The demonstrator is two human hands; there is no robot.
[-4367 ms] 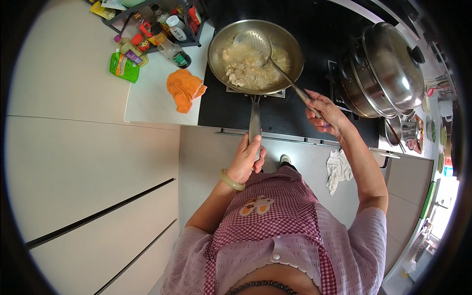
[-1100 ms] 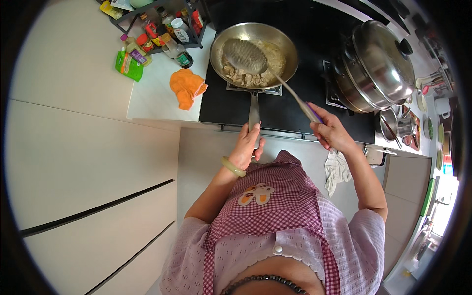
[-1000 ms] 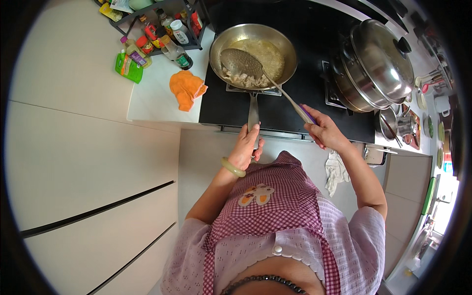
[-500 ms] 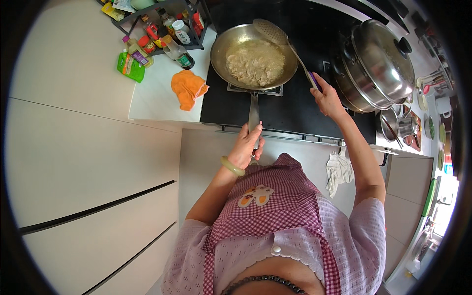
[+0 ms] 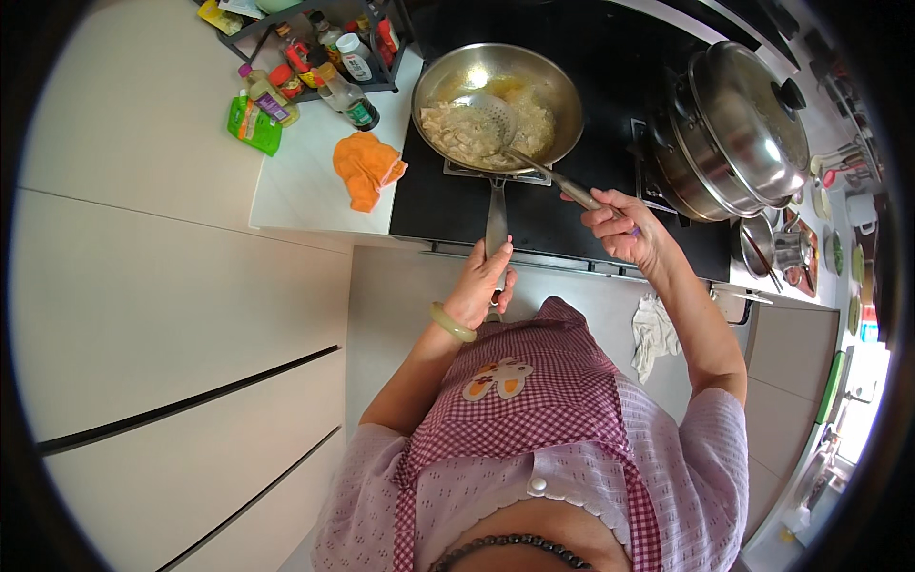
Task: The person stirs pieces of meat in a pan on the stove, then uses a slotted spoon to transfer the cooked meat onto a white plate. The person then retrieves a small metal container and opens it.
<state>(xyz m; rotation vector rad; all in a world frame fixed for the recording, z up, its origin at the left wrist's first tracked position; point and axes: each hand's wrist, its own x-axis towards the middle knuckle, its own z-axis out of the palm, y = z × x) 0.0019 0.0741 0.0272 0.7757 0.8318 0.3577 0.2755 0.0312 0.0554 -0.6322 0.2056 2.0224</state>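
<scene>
My left hand (image 5: 483, 283) is wrapped round the long handle of a steel frying pan (image 5: 562, 86), which stands on the burner of a black hob. Pale meat pieces (image 5: 453, 136) lie in bubbling oil, mostly at the pan's left and front. In my right hand (image 5: 621, 225) is the handle of a slotted skimmer (image 5: 572, 188). Its perforated head is down among the meat, near the middle of the pan, partly under the liquid.
A large lidded steel steamer pot (image 5: 729, 133) stands right of the pan. Orange cloth (image 5: 366, 172) lies on the left counter, near bottles and a black seasoning rack (image 5: 381, 81). Steel bowls (image 5: 758, 238) with chopsticks sit on the right counter. A white cloth (image 5: 656, 336) hangs at the front.
The skimmer's head has come down from the pan's far right rim into the meat. My right hand moved slightly nearer to me and turned. The meat has shifted left; my left hand stays put.
</scene>
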